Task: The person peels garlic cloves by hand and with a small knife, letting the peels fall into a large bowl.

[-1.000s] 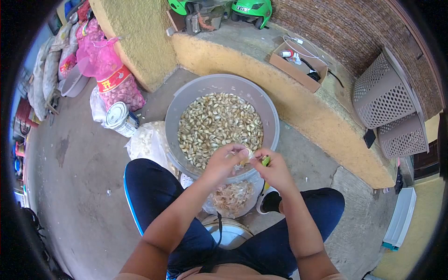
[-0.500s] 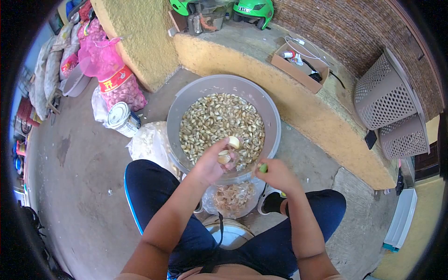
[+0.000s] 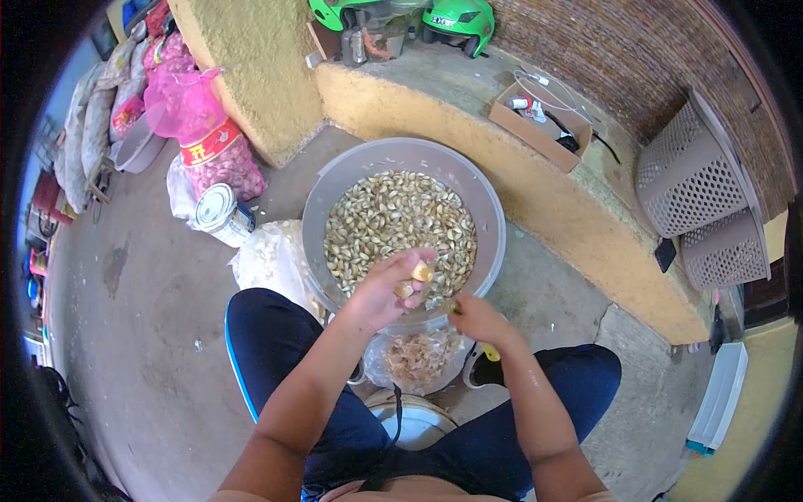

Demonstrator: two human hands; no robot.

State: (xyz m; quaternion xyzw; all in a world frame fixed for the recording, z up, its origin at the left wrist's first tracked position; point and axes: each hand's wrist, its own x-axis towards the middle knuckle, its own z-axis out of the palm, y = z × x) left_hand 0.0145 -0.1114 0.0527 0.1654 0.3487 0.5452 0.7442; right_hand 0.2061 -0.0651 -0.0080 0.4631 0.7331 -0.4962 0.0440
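The person sits over a large grey basin (image 3: 493, 219) that is filled with garlic cloves (image 3: 393, 219) and set on the floor just in front of the knees, so both hands work directly above it. The left hand (image 3: 381, 293) is raised over the near rim, its fingers closed on a pale garlic clove (image 3: 421, 271) pinched at the fingertips; a second clove appears to rest lower in the same palm. The right hand (image 3: 475, 320) is closed around a small tool with a yellow-green handle (image 3: 490, 353), of which only the handle end shows below the fist; the blade, if any, cannot be made out. The two hands are near each other but apart, the tool hand slightly lower and to the right. A clear bag of papery skins (image 3: 416, 358) lies between the legs directly under the hands, a position that would let peelings fall into it. A tin can (image 3: 215, 209) and a white bag (image 3: 268, 255) stand left of the basin within arm's reach. Further left, a pink mesh sack (image 3: 209, 142) of garlic bulbs leans against the yellow wall; its red band carries yellow characters too small to read. On the ledge beyond sit a cardboard box (image 3: 535, 125) and green helmets (image 3: 456, 21); the lettering on one helmet is illegible.
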